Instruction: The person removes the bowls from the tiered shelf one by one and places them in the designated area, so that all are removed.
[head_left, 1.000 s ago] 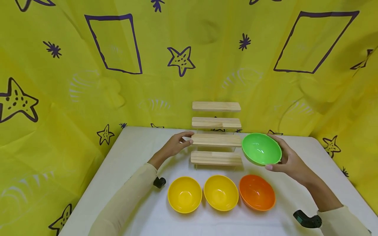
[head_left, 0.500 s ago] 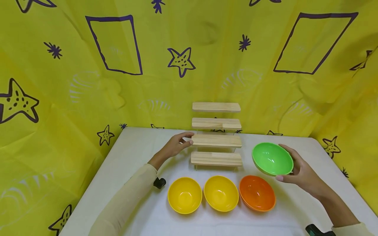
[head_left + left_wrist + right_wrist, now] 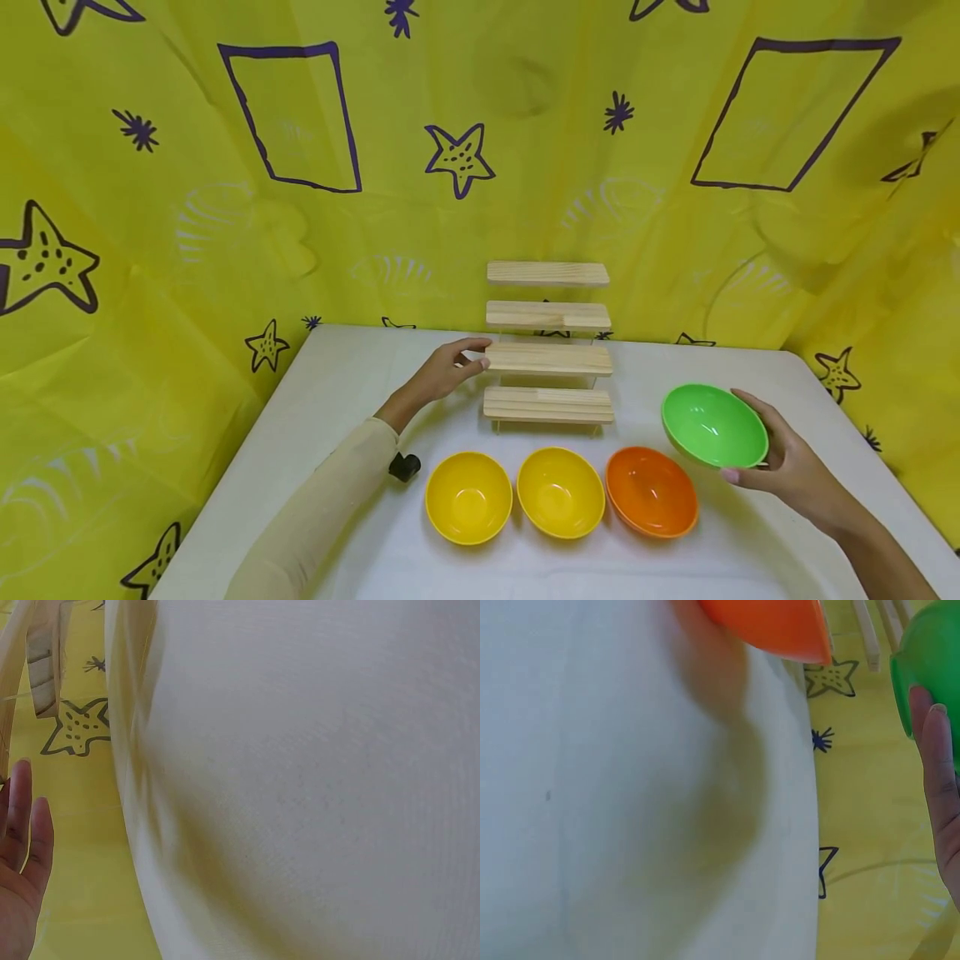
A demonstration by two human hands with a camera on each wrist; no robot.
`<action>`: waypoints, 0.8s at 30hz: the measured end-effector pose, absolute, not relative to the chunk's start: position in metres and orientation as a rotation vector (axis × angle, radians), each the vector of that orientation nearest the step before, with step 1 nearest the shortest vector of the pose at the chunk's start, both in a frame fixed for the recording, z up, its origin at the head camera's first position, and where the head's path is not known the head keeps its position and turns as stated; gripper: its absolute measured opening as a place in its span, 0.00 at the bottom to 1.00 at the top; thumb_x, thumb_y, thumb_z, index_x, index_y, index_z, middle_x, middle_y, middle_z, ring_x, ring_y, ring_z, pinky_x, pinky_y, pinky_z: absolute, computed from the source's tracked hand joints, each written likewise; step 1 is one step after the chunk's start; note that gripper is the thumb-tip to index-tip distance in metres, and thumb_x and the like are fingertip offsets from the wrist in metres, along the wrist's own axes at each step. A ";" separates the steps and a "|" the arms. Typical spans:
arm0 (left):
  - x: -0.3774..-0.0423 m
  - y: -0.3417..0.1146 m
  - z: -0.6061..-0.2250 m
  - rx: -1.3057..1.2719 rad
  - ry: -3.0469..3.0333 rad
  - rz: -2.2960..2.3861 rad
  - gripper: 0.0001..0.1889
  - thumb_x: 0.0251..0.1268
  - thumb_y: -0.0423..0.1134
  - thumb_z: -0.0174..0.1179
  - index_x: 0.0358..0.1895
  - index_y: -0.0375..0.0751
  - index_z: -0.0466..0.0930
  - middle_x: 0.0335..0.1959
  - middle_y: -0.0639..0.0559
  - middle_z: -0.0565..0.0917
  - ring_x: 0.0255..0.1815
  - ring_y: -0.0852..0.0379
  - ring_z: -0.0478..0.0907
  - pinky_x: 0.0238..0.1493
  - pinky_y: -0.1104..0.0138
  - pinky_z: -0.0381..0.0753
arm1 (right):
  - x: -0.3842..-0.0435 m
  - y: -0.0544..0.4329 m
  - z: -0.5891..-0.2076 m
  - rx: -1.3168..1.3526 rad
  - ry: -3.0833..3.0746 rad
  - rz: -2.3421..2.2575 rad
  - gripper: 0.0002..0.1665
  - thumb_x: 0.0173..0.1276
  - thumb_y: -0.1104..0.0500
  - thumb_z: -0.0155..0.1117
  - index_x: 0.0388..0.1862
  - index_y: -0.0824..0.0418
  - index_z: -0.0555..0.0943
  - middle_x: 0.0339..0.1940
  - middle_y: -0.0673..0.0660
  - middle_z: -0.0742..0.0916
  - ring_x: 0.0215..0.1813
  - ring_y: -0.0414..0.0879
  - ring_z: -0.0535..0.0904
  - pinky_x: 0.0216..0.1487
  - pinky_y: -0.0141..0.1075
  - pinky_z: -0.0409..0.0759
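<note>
In the head view, my right hand grips a green bowl by its right side, thumb at the near rim. The bowl is off the table, tilted with its hollow facing me. My left hand holds the left end of a board on a tiered wooden stand, thumb in front and a finger behind. Before the stand sit a left yellow bowl, a second yellow bowl and an orange bowl in a row. The right wrist view shows fingers along the green bowl's outside.
The white table backs onto a yellow curtain printed with stars and frames. A dark wrist device sits by the left sleeve. The stand's boards rise in steps toward the curtain.
My right hand has carried the green bowl away from the stand, to the right and toward me. The left hand stays at the board's end; the row of bowls has not moved.
</note>
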State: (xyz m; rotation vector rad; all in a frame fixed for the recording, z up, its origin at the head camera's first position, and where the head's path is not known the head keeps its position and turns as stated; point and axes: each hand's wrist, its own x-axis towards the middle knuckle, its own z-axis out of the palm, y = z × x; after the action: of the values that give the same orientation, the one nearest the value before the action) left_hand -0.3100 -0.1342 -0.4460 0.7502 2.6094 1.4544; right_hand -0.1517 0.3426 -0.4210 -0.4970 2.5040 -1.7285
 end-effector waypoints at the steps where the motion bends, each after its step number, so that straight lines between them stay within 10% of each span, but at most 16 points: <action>1: -0.310 -0.134 -0.446 0.751 2.609 1.452 0.23 0.75 0.44 0.59 0.70 0.45 0.74 0.64 0.43 0.80 0.43 0.52 0.80 0.38 0.66 0.78 | -0.150 0.344 -0.423 -0.489 2.520 -1.717 0.59 0.60 0.79 0.64 0.83 0.48 0.49 0.63 0.38 0.69 0.49 0.33 0.82 0.41 0.32 0.85; 24: -0.307 -0.134 -0.443 0.733 2.588 1.462 0.24 0.75 0.44 0.58 0.70 0.44 0.73 0.64 0.44 0.79 0.43 0.52 0.79 0.36 0.66 0.78 | -0.124 0.371 -0.466 -0.293 2.663 -1.613 0.57 0.61 0.76 0.66 0.80 0.44 0.52 0.59 0.32 0.67 0.51 0.24 0.74 0.42 0.26 0.81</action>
State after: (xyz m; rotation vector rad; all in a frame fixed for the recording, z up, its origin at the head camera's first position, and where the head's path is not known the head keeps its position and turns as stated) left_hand -0.3071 -0.1338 -0.4426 0.7334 2.5875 1.4618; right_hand -0.1242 0.3713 -0.4657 -0.2930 2.6631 -1.6127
